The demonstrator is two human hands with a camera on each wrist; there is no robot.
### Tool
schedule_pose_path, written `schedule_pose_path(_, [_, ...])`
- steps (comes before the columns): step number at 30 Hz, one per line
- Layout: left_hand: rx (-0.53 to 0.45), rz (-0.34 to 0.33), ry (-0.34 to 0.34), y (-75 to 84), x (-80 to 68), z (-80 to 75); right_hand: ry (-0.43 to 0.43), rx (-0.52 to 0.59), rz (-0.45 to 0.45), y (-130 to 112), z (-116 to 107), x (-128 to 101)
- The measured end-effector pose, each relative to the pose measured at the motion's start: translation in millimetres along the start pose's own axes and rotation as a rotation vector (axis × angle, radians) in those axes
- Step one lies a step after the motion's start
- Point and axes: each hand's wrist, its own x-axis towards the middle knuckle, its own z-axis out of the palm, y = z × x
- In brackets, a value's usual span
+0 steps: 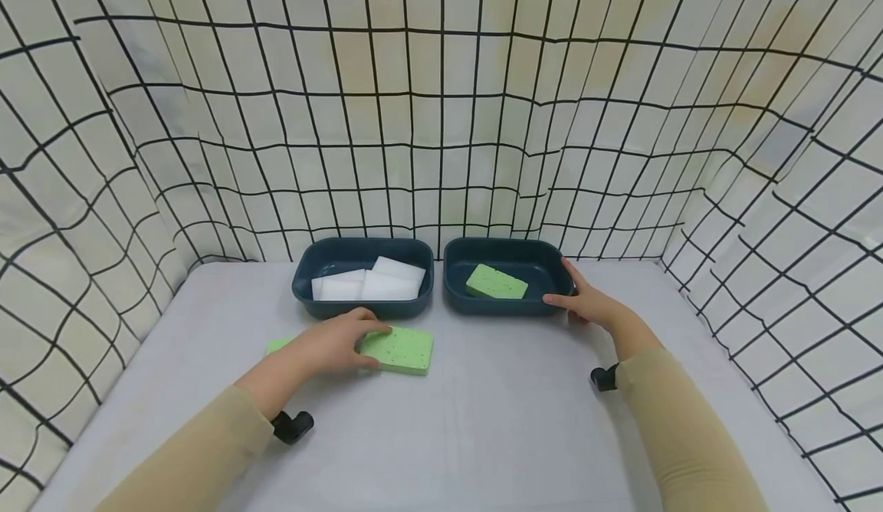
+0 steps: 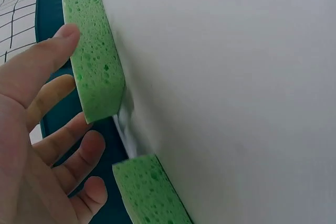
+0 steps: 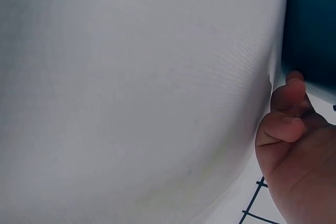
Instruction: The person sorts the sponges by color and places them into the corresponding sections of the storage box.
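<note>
My left hand [image 1: 338, 345] reaches over the left end of a light green, speckled sponge [image 1: 403, 349] lying in front of the two dark teal bins. Its thumb lies at the sponge's near edge, the index finger at the far edge; the other fingers curve loosely behind in the left wrist view. A second green sponge [image 2: 149, 190] is mostly covered by my left hand and forearm in the head view. My right hand [image 1: 586, 301] grips the front right corner of the right bin [image 1: 507, 307], thumb on the front wall. Another green sponge [image 1: 497, 282] sits inside that bin.
The left bin [image 1: 362, 310] holds several white sponge blocks [image 1: 389, 284]. Both bins stand side by side on a white-covered table [image 1: 483, 420]. Black netting [image 1: 441, 121] over white cloth rises behind and along both sides. A small black wrist device [image 1: 293, 426] hangs below each sleeve.
</note>
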Motion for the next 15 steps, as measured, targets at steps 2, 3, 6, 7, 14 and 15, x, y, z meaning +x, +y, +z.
schedule_pose_path(2, [-0.003,0.017,-0.003,-2.1,-2.7,-0.7,0.001,-0.001,0.000,-0.2,0.0,0.0])
schedule_pose_path(3, [-0.005,0.019,-0.010,-3.7,-3.6,-0.8,-0.001,0.001,0.002,-0.4,0.0,0.0])
schedule_pose_path(6, [-0.021,0.004,-0.031,-8.0,-4.4,-0.6,-0.001,0.003,0.002,-1.4,0.2,-0.7])
schedule_pose_path(7, [-0.025,0.002,-0.036,-9.4,-4.3,-0.6,-0.003,0.004,0.001,-1.6,0.2,-0.8])
schedule_pose_path(14, [-0.041,0.035,-0.037,-15.0,-1.7,-1.1,-0.001,-0.002,-0.005,0.1,-0.2,-0.2])
schedule_pose_path(15, [-0.042,0.039,-0.037,-15.4,-1.5,-1.0,-0.001,-0.001,-0.007,0.5,-0.1,0.0])
